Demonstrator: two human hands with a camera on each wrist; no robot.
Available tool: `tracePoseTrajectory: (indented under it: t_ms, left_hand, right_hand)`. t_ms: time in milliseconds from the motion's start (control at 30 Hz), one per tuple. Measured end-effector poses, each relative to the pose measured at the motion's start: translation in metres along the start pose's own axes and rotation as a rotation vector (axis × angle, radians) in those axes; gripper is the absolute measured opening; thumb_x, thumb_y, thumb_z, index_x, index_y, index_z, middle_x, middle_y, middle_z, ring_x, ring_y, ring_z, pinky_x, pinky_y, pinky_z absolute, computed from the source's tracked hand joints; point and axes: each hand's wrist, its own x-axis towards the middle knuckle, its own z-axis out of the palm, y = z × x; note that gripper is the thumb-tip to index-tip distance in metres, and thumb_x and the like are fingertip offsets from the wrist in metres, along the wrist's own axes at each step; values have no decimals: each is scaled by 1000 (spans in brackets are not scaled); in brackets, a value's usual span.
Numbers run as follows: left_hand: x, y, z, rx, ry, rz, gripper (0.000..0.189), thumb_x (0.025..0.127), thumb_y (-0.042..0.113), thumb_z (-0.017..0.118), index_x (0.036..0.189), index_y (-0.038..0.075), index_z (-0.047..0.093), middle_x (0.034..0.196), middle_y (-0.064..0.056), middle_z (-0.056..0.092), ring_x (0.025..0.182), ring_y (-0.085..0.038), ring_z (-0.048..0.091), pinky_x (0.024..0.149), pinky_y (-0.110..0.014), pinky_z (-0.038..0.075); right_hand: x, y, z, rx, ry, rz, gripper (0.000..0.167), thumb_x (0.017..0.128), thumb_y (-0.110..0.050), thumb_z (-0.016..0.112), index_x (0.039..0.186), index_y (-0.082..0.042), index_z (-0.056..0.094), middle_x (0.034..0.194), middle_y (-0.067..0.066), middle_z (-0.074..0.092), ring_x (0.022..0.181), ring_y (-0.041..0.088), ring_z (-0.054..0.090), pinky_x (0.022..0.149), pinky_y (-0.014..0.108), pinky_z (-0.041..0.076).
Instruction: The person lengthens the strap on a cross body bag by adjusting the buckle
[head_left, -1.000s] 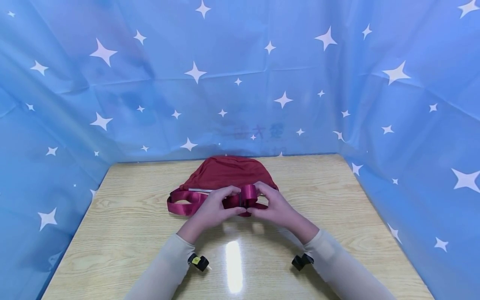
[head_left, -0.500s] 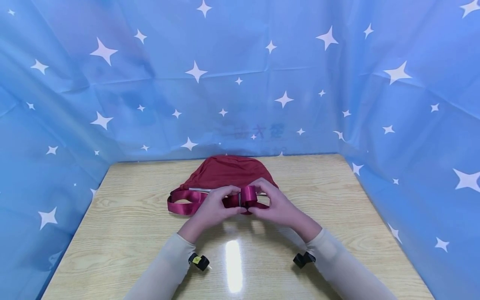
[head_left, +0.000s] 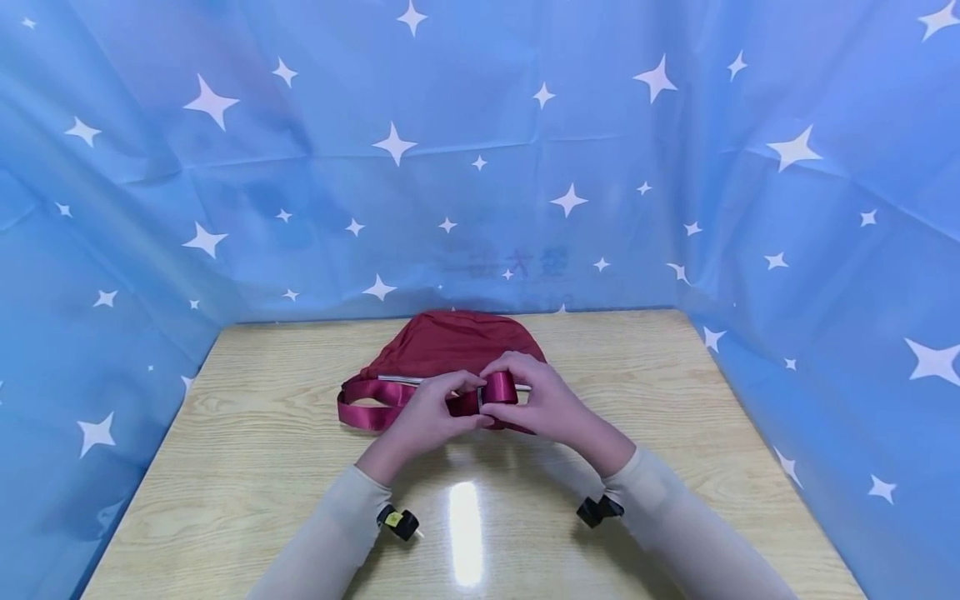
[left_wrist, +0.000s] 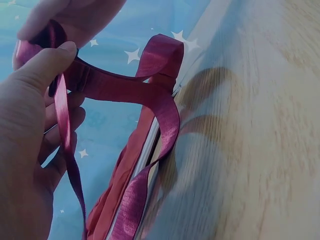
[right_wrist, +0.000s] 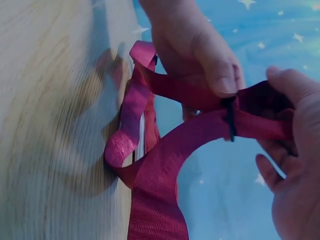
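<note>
A dark red waist bag point(head_left: 461, 346) with a silver zip lies at the back of the table, its shiny webbing strap point(head_left: 371, 415) looping out in front. My left hand point(head_left: 431, 412) pinches the strap beside a black slider buckle point(right_wrist: 230, 119), thumb against the webbing. From the other side, my right hand point(head_left: 543, 400) grips a raised loop of the strap point(head_left: 500, 387), its thumb across the front. In the right wrist view, the webbing passes through the slider between both hands. Part of the strap behind the right fingers point(right_wrist: 280, 155) is hidden.
The wood-grain table point(head_left: 247, 467) carries the bag and a bright light reflection near its front. A blue curtain with white stars point(head_left: 480, 158) encloses the back and sides. Black wrist devices point(head_left: 397, 522) sit at both cuffs.
My right hand has shifted slightly left, and its thumb has come across the strap loop close to the slider. The left hand and bag stay almost still.
</note>
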Motion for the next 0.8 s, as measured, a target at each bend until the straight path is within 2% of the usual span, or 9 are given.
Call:
tracePoseTrajectory:
  t_ms: [100, 167, 300, 400, 500, 633, 700, 800]
  left_hand:
    - [-1, -1, -1, -24, -4, -10, 43, 91, 32, 95, 129, 25, 76, 120, 13, 76, 107, -16, 68, 96, -41, 58]
    - [-2, -2, -2, -25, -4, -20, 42, 91, 33, 95, 128, 27, 76, 119, 14, 75, 106, -16, 67, 95, -41, 57]
    - [-4, -3, -4, -12, 1, -37, 43, 91, 34, 95, 129, 27, 77, 120, 15, 75, 107, -13, 66, 98, -41, 57]
    - [-5, -3, -5, -2, 3, -39, 44, 91, 34, 96, 129, 26, 77, 121, 14, 75, 109, -13, 66, 99, -42, 58]
    - [-4, -3, -5, -2, -2, -38, 44, 90, 33, 96, 129, 26, 77, 120, 14, 74, 108, -13, 66, 99, -42, 58]
    - [-3, -3, -4, 5, -9, -29, 45, 90, 33, 97, 129, 25, 77, 120, 14, 74, 108, -12, 66, 99, -40, 58]
    - [-3, -3, -4, 11, -13, -18, 45, 90, 32, 97, 129, 25, 77, 118, 14, 74, 106, -12, 66, 98, -39, 58]
    - [-2, -3, -4, 24, -13, 0, 44, 89, 31, 97, 128, 24, 77, 116, 13, 74, 102, -13, 65, 94, -37, 58]
  right_hand:
    - [-5, -2, -3, 129, 43, 97, 36, 95, -6, 89, 127, -7, 72, 118, 7, 73, 109, 21, 75, 91, 46, 65]
    - [-8, -3, -7, 218, 77, 133, 36, 96, 0, 86, 128, -2, 70, 119, 11, 72, 106, 24, 77, 86, 46, 66]
    - [-11, -3, -12, 325, 110, 144, 39, 95, 9, 81, 130, 5, 65, 117, 17, 70, 97, 26, 78, 77, 47, 67]
    - [-12, -1, -15, 318, 88, 128, 39, 96, 8, 81, 131, 2, 65, 116, 17, 68, 94, 24, 78, 77, 44, 67]
    - [-13, -1, -18, 266, 57, 92, 43, 95, 6, 83, 133, -4, 66, 121, 14, 67, 97, 22, 77, 81, 38, 66]
    - [-8, -5, -25, 68, 41, 8, 51, 92, -3, 90, 136, -13, 67, 128, 5, 67, 114, 23, 70, 95, 33, 59]
    - [-4, -10, -29, -47, 32, -33, 55, 88, -9, 94, 136, -14, 68, 131, 2, 67, 113, 23, 66, 92, 35, 58]
    - [5, -19, -32, -212, -33, -52, 53, 87, -22, 97, 132, -14, 70, 127, -2, 68, 109, 18, 65, 89, 38, 57]
